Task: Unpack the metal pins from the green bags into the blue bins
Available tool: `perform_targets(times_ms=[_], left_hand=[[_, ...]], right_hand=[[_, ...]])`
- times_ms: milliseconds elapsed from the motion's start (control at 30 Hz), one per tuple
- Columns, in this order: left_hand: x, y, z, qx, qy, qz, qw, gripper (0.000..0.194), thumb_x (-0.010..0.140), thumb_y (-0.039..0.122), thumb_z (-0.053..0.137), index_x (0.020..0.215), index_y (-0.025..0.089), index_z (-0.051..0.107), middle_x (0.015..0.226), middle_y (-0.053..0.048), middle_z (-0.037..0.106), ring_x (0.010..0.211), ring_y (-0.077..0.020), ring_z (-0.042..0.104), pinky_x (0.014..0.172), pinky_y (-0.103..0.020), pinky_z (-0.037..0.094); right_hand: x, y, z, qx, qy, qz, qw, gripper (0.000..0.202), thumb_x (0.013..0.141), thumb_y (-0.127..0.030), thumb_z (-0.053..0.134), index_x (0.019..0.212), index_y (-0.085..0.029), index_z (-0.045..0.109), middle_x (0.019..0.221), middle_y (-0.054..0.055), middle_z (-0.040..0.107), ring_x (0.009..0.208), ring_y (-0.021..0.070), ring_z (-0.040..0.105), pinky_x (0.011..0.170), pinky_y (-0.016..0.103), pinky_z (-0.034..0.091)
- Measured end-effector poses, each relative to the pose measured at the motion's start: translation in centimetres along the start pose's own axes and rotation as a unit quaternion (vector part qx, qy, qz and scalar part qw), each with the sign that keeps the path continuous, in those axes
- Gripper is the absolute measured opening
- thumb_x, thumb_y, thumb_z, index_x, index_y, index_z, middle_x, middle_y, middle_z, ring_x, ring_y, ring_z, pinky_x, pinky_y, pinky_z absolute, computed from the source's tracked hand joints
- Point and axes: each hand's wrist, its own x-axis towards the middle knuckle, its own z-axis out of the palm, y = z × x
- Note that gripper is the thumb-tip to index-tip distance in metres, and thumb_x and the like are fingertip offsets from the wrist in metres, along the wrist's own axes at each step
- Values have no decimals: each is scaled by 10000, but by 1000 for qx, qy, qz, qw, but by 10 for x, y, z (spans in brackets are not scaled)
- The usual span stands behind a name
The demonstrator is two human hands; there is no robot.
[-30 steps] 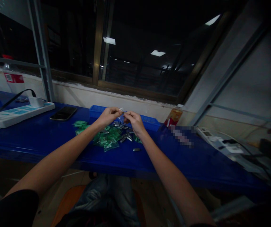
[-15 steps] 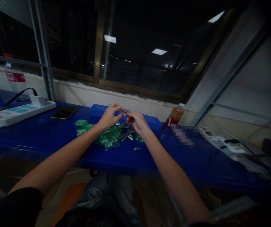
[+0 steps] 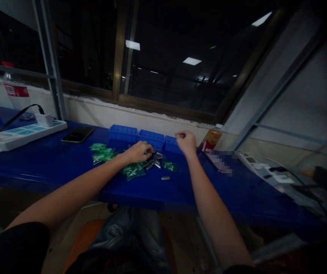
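My left hand (image 3: 138, 152) bends over the pile of small shiny metal pieces (image 3: 155, 161), its fingers curled together at the pile's left side. Whatever they pinch is too small to name. At the front of the right blue bin (image 3: 170, 144), my right hand (image 3: 186, 144) is raised with its fingers closed. What it holds, if anything, is hidden. Small clear bags with green contents (image 3: 135, 171) lie beneath and beside my left hand. Another green bag (image 3: 169, 165) rests right of the metal pile, and a single metal piece (image 3: 165, 178) lies nearer to me.
Two more blue bins, a left one (image 3: 122, 134) and a middle one (image 3: 151, 139), stand along the wall. A phone (image 3: 77, 134) and a white power strip (image 3: 29, 133) are at left. At right are a bottle (image 3: 210, 140), a partly blurred flat item (image 3: 219, 161) and another power strip (image 3: 269, 173).
My hands were together above the pile and have separated. The left came down to the metal pieces; the right moved right, to the right bin. The bins are now less covered.
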Motion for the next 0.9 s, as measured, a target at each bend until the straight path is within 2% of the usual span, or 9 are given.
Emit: perform_targets(times_ms=[67,133,200,267,367,433,667,767,900], left_hand=[[0,-1,-1,5,-5,6,1000,221,770,211,491,923,161,642,892,-89,617,872,-226,547,824,-353,408],[0,-2,-2,10,-8,13,1000,229,775,202,478,930,159,641,886,-88,621,869,-222,553,825,-345,408],[1,-3,-1,12,-6,16,1000,237,777,200,470,935,162,642,875,-87,622,860,-221,559,815,-340,413],[1,-4,1,11,-7,18,1000,237,771,196,471,926,167,646,856,-84,623,844,-217,563,803,-333,419],[1,-4,3,2,-12,20,1000,231,762,184,473,907,171,652,843,-77,632,824,-206,569,792,-315,425],[1,-5,2,-10,-8,17,1000,225,757,183,478,899,173,652,852,-73,639,827,-202,575,794,-309,425],[2,-13,-14,-56,57,-89,993,265,769,244,490,992,139,589,855,-89,663,808,-207,610,716,-290,436],[3,-12,-17,-106,76,-108,985,309,767,292,509,1015,115,568,838,-93,657,785,-204,610,692,-286,436],[4,-8,-15,-174,60,-115,976,188,741,274,535,842,129,600,733,-47,633,686,-170,580,626,-266,415]], right_hand=[[-7,-11,17,31,-101,-68,992,245,744,-325,496,853,-158,638,786,69,637,715,174,577,688,292,431],[-17,-20,34,10,-179,-118,977,248,686,-306,587,884,-167,639,842,75,645,760,180,580,708,288,427],[-26,-23,47,-17,-239,-124,963,253,648,-259,634,890,-187,643,869,78,655,785,187,587,708,281,422],[-32,-24,53,-42,-272,-101,956,206,634,-209,642,839,-203,653,825,73,664,756,186,595,673,269,417],[-35,-24,52,-55,-257,-70,962,116,650,-163,604,735,-214,663,756,63,670,714,183,600,640,263,410],[-32,-25,48,-25,-238,-76,968,110,672,-159,566,672,-212,662,719,52,673,695,177,599,639,265,409],[-25,-36,34,194,-192,-82,958,222,703,-351,545,634,-168,649,625,15,637,613,147,550,591,257,397],[-29,-46,26,257,-206,-78,941,257,691,-392,557,624,-155,631,612,3,614,592,128,526,583,244,384],[-36,-60,19,300,-242,-67,920,267,677,-404,579,602,-149,605,583,-12,576,572,108,499,578,231,369]])
